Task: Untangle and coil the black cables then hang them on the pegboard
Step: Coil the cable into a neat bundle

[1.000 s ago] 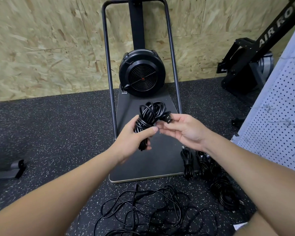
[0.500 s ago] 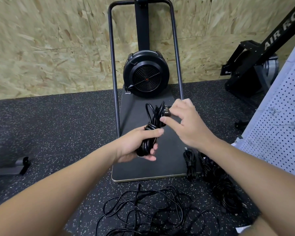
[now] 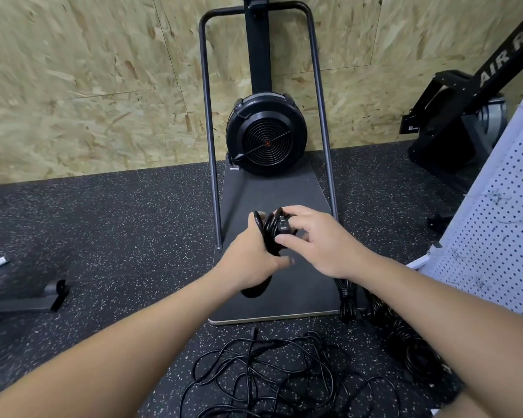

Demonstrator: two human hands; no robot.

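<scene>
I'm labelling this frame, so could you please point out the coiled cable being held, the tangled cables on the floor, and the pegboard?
coiled cable (image 3: 267,233), head view, bundled loops between the hands
tangled cables (image 3: 272,375), head view, middle of the pile
pegboard (image 3: 501,224), head view, perforated face

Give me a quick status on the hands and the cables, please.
Left hand grips coiled cable; right hand pinches its plug end. Tangled cables on floor, coiled bundles by pegboard. Nothing hung; no obstruction seen.
</scene>
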